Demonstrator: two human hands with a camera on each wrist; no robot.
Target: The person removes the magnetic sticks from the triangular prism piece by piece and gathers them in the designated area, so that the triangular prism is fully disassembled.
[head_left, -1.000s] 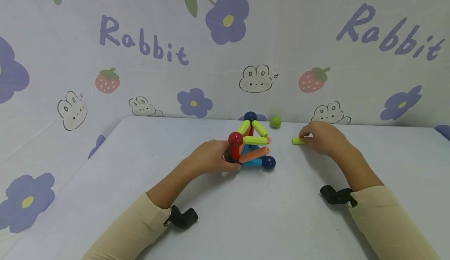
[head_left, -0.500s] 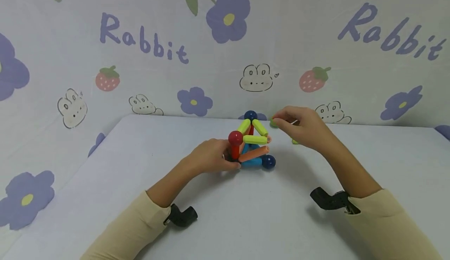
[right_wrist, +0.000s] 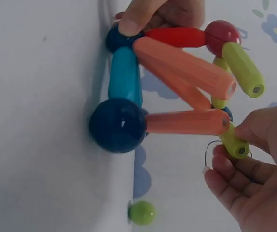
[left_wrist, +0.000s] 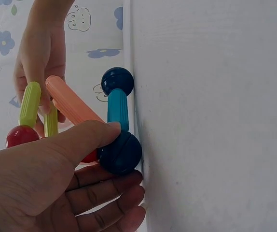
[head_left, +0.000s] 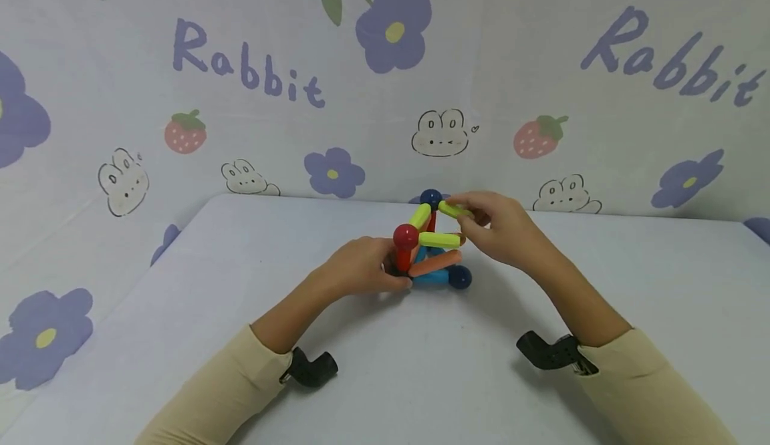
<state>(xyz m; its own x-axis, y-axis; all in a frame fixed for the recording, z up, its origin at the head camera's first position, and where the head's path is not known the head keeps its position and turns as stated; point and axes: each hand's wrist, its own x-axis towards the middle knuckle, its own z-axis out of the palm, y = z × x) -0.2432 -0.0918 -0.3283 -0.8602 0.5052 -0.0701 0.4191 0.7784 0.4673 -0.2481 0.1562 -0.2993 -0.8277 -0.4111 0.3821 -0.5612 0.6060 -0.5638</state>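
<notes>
A toy frame of magnetic sticks and balls stands mid-table. My left hand (head_left: 361,268) grips its lower near-left corner, the thumb on a dark blue ball (left_wrist: 120,153). From that ball rise a red stick (right_wrist: 179,37) topped by a red ball (head_left: 406,236) and an orange stick (head_left: 436,262). My right hand (head_left: 502,228) pinches a yellow-green magnetic stick (right_wrist: 237,142) that slants down from the top dark blue ball (head_left: 431,198). Another yellow-green stick (head_left: 440,240) juts rightward from the red ball. A blue stick (head_left: 430,276) runs to a dark blue ball (head_left: 460,276) on the table.
A loose green ball (right_wrist: 142,212) sits on the table beyond the frame; the right hand hides it in the head view. The white tabletop (head_left: 385,365) meets a patterned cloth (head_left: 265,131) at the back. Each sleeve carries a black wrist mount (head_left: 313,368).
My right hand has left the loose yellow-green stick on the table, moved left to the frame and taken hold of its upper right yellow-green stick. The left hand stays in place.
</notes>
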